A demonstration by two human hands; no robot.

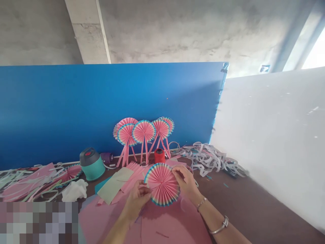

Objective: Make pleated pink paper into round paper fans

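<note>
Brown tabletop (254, 210), a pink paper sheet (175, 230) nearest me, my left hand (135, 200) and my right hand (186, 181) both pinching a pleated pink paper rosette (162, 184) above it, a red thread spool (159, 156) beyond, pink paper fans (143, 131) on paper strips (146, 150) leaning against a blue board (76, 112)

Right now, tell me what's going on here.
A person grips a pleated paper rosette, pink with a blue-edged rim, in their left hand and right hand, above a pink paper sheet. Behind it, similar rosettes on pink paper strips stand against a blue board, near a red thread spool. A teal container stands to the left, and a heap of pale paper strips lies to the right.
</note>
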